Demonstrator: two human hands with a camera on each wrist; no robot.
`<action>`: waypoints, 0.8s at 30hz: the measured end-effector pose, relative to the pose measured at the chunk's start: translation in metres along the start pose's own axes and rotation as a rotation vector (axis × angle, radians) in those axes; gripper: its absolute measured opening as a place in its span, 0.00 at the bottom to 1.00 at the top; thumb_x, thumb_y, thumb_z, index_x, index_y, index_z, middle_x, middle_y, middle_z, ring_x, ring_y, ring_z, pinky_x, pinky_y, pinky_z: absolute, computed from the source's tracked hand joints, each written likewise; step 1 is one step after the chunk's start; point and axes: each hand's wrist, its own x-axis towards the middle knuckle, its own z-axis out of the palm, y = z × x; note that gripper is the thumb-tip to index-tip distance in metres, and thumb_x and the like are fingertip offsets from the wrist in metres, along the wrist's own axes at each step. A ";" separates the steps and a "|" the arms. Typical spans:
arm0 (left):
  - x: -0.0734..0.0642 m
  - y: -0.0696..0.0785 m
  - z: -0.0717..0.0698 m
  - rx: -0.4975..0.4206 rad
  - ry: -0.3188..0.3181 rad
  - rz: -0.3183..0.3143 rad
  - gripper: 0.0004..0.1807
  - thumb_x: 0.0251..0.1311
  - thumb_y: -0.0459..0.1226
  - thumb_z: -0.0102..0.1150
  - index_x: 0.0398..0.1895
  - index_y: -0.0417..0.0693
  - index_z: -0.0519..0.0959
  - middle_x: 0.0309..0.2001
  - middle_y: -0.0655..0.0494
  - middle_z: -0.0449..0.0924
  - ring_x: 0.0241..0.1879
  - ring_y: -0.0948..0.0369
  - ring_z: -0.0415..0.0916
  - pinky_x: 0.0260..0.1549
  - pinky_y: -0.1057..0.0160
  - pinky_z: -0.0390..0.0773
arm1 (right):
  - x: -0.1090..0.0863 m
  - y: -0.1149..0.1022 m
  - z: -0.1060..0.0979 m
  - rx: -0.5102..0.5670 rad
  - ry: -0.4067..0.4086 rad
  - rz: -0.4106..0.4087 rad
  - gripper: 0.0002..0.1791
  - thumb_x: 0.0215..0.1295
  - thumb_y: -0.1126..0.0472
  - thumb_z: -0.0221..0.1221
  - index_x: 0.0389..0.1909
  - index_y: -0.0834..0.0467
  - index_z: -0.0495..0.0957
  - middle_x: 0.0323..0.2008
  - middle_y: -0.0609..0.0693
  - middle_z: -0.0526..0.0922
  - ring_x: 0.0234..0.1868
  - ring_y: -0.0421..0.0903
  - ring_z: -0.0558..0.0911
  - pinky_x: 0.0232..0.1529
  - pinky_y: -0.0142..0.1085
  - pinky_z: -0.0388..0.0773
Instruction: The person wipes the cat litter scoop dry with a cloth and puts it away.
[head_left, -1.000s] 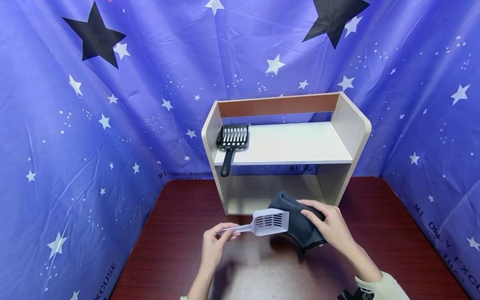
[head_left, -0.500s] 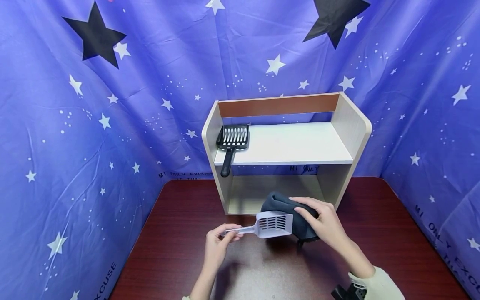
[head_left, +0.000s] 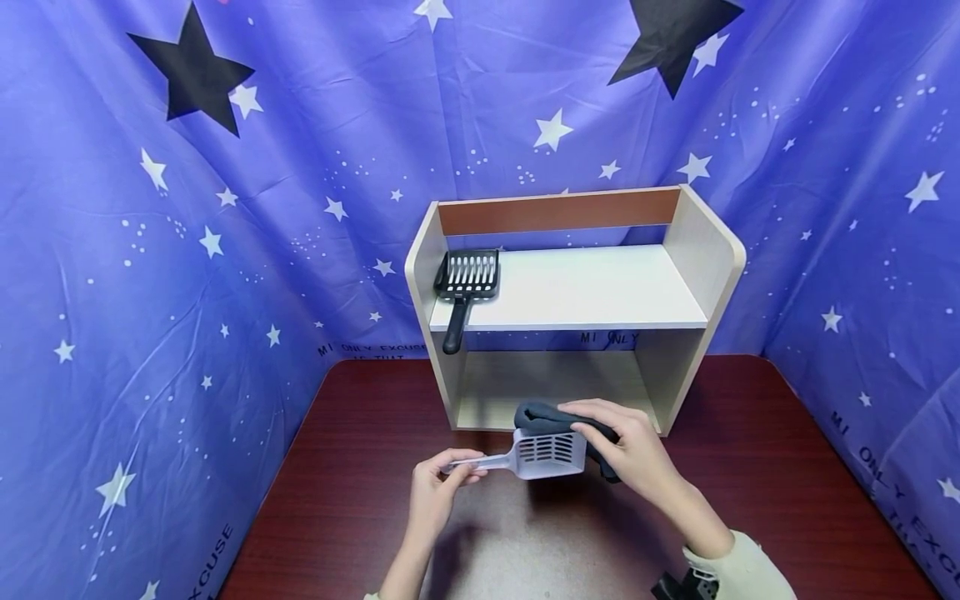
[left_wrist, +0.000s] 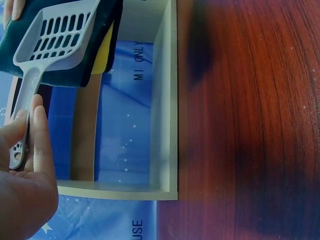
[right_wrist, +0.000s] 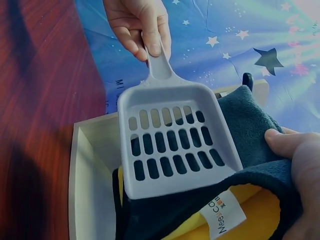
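Observation:
My left hand (head_left: 433,487) pinches the handle of a pale grey litter scoop (head_left: 547,472) above the table. The slotted pan (left_wrist: 75,62) is at the upper left in the left wrist view. A dark teal cloth (head_left: 549,420), with a yellow side and a white label (right_wrist: 226,215), is in my right hand (head_left: 633,450), thumb on top. It lies against the scoop's far edge and free end, and shows through the slots in the right wrist view. Part of the cloth is hidden behind the pan.
Behind the hands stands a two-level wooden shelf (head_left: 585,287). A black slotted scoop (head_left: 455,325) lies at its upper left, handle over the front edge. The dark red table (head_left: 352,483) meets a blue star-patterned curtain (head_left: 285,250).
My right hand has moved left with the cloth, along the scoop, and the cloth is now folded over the pan's far edge. The scoop has shifted slightly right.

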 end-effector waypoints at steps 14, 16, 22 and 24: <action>-0.002 0.000 0.002 -0.005 -0.008 -0.006 0.07 0.60 0.21 0.57 0.39 0.23 0.82 0.38 0.25 0.83 0.30 0.68 0.86 0.34 0.68 0.87 | -0.001 0.001 0.010 -0.091 -0.088 -0.199 0.22 0.55 0.72 0.67 0.49 0.50 0.85 0.48 0.46 0.88 0.50 0.48 0.86 0.63 0.19 0.70; -0.002 0.000 0.003 -0.004 -0.006 -0.005 0.07 0.60 0.21 0.57 0.39 0.23 0.82 0.38 0.25 0.83 0.30 0.68 0.86 0.34 0.68 0.87 | -0.001 0.001 0.009 -0.099 -0.111 -0.213 0.21 0.55 0.72 0.67 0.49 0.50 0.85 0.49 0.46 0.88 0.51 0.50 0.85 0.64 0.21 0.70; -0.002 0.000 0.002 0.008 -0.003 0.000 0.07 0.60 0.21 0.58 0.38 0.23 0.82 0.37 0.26 0.84 0.29 0.68 0.86 0.34 0.68 0.87 | -0.002 0.001 0.006 -0.119 -0.185 -0.186 0.18 0.59 0.69 0.66 0.48 0.48 0.85 0.51 0.45 0.87 0.55 0.47 0.84 0.66 0.19 0.66; -0.002 0.000 0.002 0.014 -0.004 0.005 0.07 0.60 0.21 0.58 0.38 0.24 0.82 0.37 0.27 0.84 0.29 0.68 0.86 0.34 0.68 0.87 | -0.003 0.002 0.005 -0.121 -0.196 -0.180 0.18 0.60 0.69 0.65 0.49 0.48 0.85 0.52 0.45 0.87 0.56 0.46 0.83 0.66 0.18 0.65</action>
